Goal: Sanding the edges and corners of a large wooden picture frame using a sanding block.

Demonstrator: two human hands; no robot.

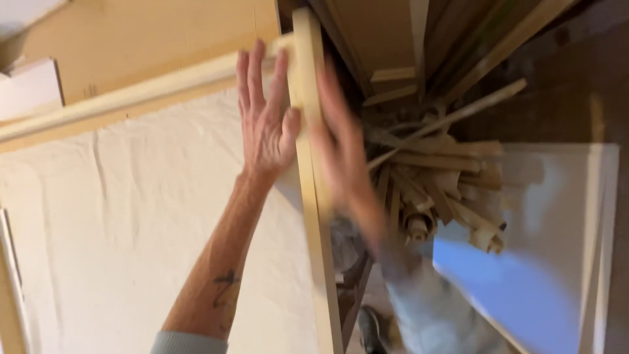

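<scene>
The left hand [265, 124] lies flat with fingers spread, its grip open, on the stretched white canvas [131, 216] at the corner where the pale wooden stretcher bar [313, 170] runs from twelve o'clock down to six o'clock. The right hand [344, 154], blurred, presses flat against the other side of that bar, fingers straight, grip open. At three o'clock from the hands stands a bundle of loose wooden sticks and rolled papers [439, 190], with a white and blue panel [537, 262] near it
</scene>
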